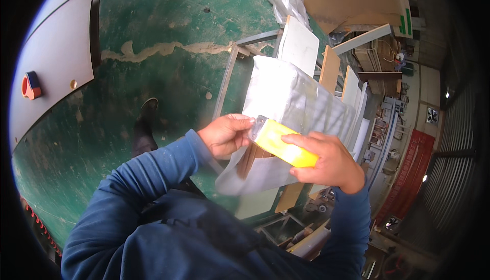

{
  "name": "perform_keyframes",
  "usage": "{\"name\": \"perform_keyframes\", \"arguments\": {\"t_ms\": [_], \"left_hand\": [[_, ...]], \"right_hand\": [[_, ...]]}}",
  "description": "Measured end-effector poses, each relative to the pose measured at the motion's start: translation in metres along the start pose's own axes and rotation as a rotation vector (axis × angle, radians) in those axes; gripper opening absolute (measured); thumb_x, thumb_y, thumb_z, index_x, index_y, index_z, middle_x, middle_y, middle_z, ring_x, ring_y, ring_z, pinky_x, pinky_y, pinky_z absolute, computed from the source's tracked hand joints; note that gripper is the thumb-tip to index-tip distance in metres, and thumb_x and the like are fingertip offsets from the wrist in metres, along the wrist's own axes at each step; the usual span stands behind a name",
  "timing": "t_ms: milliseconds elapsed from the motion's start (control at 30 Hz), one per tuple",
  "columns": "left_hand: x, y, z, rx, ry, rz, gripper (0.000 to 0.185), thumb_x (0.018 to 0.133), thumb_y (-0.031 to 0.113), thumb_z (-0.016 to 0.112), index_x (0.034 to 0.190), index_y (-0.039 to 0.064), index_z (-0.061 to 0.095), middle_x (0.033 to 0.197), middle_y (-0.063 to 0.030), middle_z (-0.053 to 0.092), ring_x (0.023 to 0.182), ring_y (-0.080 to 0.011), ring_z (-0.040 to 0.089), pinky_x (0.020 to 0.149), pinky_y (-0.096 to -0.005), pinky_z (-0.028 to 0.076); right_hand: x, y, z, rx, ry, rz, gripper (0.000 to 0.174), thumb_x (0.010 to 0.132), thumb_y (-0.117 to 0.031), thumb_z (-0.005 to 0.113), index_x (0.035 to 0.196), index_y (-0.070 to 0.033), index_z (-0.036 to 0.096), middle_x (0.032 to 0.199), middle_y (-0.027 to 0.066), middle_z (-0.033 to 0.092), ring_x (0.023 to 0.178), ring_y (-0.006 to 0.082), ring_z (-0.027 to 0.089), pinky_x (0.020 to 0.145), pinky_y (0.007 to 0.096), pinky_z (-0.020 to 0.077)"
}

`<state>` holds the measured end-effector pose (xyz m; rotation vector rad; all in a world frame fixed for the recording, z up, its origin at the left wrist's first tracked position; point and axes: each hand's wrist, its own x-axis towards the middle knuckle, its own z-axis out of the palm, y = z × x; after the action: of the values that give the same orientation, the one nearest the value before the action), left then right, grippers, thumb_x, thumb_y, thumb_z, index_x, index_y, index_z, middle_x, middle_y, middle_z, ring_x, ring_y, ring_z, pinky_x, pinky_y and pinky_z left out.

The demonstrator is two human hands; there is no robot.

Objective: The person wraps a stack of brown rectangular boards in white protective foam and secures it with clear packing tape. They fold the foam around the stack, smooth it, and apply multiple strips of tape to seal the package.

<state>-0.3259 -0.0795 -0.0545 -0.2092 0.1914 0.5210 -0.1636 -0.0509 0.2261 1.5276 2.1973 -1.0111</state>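
Observation:
My right hand grips a bright yellow, long flat object with a grey end; glare hides its detail, and I cannot tell exactly what it is. At the grey end, the thumb and fingers of my left hand pinch its corner. Below both hands stands a bundle wrapped in white foam-like sheeting. Brown board edges show through a gap in this wrapping, just under the yellow object.
A metal frame stands beside the bundle, with a white board and wooden boards upright near it. On a grey panel at left lies an orange and blue tool. Crumpled plastic rests on the green floor.

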Motion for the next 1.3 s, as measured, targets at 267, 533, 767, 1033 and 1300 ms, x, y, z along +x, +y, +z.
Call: {"name": "perform_keyframes", "arguments": {"t_ms": [267,533,767,1033,1300], "left_hand": [[0.094,0.077,-0.063,0.401,0.361,0.462,0.015,0.106,0.010,0.067,0.094,0.003,0.072,0.085,-0.0053,0.073,0.073,-0.0141,0.064,0.069,-0.0292,0.050],[0.238,0.103,-0.107,0.552,0.911,0.530,0.023,0.099,0.016,0.075,0.103,-0.006,0.078,0.099,-0.0182,0.080,0.090,-0.0242,0.075,0.081,-0.0415,0.057],[0.283,0.076,-0.123,0.321,0.660,0.381,0.027,0.095,0.017,0.077,0.103,-0.008,0.077,0.103,-0.0222,0.079,0.091,-0.0310,0.078,0.077,-0.0451,0.059],[0.264,0.085,-0.128,0.581,0.782,0.199,0.029,0.101,0.018,0.076,0.113,-0.008,0.074,0.106,-0.0172,0.081,0.096,-0.0296,0.078,0.086,-0.0407,0.062],[0.149,0.046,0.036,1.755,0.252,1.325,0.052,0.105,0.035,0.067,0.143,-0.001,0.065,0.147,-0.0265,0.063,0.144,-0.0408,0.055,0.122,-0.0507,0.040]], "right_hand": [[0.098,-0.012,-0.042,-0.264,-0.045,-0.005,0.060,0.075,-0.019,0.083,0.134,-0.007,0.074,0.092,0.0231,0.073,0.079,0.0406,0.074,0.072,0.0435,0.0582],[0.246,0.014,-0.035,-0.466,-0.309,0.212,0.057,0.078,-0.030,0.074,0.129,-0.004,0.076,0.102,0.0255,0.078,0.095,0.0437,0.075,0.088,0.0464,0.0596],[0.248,0.029,-0.062,-0.426,-0.309,0.200,0.062,0.077,-0.030,0.076,0.133,-0.005,0.077,0.117,0.0233,0.080,0.103,0.0402,0.078,0.096,0.0424,0.0601],[0.097,0.056,-0.145,-0.140,-0.125,0.358,0.060,0.072,-0.018,0.082,0.130,-0.005,0.078,0.116,0.0196,0.080,0.100,0.0255,0.077,0.093,0.0336,0.0583],[0.039,0.079,-0.155,-0.273,-0.148,0.436,0.059,0.069,-0.022,0.080,0.126,-0.008,0.081,0.107,0.0192,0.082,0.091,0.0301,0.079,0.087,0.0390,0.0606]]}}
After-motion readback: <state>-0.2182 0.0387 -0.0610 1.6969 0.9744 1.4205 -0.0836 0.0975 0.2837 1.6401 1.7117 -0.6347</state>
